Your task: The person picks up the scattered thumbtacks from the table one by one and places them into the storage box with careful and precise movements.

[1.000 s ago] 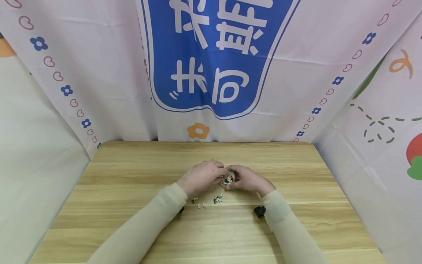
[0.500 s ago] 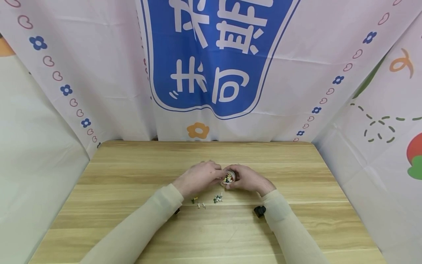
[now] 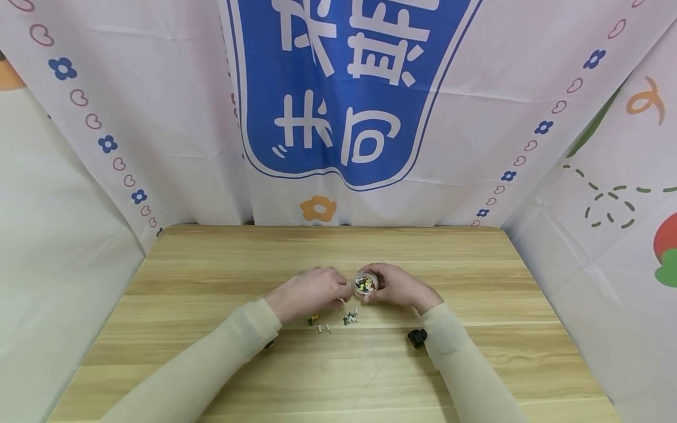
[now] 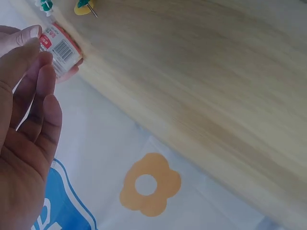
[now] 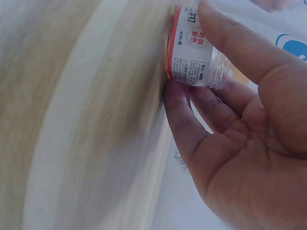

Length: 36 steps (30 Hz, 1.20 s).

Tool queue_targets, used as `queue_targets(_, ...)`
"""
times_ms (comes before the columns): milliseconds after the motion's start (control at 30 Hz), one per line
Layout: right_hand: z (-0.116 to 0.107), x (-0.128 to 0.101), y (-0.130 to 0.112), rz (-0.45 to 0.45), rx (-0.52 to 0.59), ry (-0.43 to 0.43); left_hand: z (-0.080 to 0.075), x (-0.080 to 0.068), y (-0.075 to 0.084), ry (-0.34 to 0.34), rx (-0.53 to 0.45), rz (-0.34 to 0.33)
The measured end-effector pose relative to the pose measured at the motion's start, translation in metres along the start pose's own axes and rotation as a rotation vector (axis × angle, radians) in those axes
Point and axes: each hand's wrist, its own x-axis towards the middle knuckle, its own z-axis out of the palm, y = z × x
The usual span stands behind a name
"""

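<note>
My right hand (image 3: 399, 286) grips a small clear jar (image 5: 189, 48) with a red and white label, thumb and fingers around its side. It stands upright on the table without a lid, holding many colourful push pins (image 3: 365, 285). Just left of the jar is my left hand (image 3: 312, 291), its fingers loosely bent and nothing visible between them in the left wrist view. Green and white push pins (image 3: 350, 318) lie in a small group in front of the jar. Left of these are a green and yellow pair (image 3: 312, 319) and two pale push pins (image 3: 323, 329).
The wooden table (image 3: 222, 252) runs back to a white cloth backdrop (image 3: 465, 147) with a blue printed sign. More white cloth (image 3: 571, 282) hangs along both sides. A black wrist camera (image 3: 417, 338) sits below the right wrist.
My left hand has drawn back leftward from the jar's mouth and slightly toward me, uncovering the pins inside. The right hand and jar stay in place.
</note>
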Motion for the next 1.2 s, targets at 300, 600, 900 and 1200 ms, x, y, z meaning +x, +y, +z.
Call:
queue_targets(300, 0.000, 0.000, 0.000, 0.024, 0.011, -0.004, -0.005, -0.007, 0.005, -0.078, 0.063, 0.104)
queue_targets(600, 0.000, -0.001, 0.000, 0.031, 0.021, -0.007, -0.005, -0.012, 0.008, -0.137, 0.023, 0.179)
queue_targets(900, -0.001, -0.002, -0.002, 0.029, 0.025, -0.010, -0.003, -0.013, 0.010, -0.168, 0.049, 0.192)
queue_targets(1200, -0.001, -0.002, -0.003, 0.021, 0.020, -0.004, 0.001, -0.013, 0.010, -0.197, 0.037, 0.174)
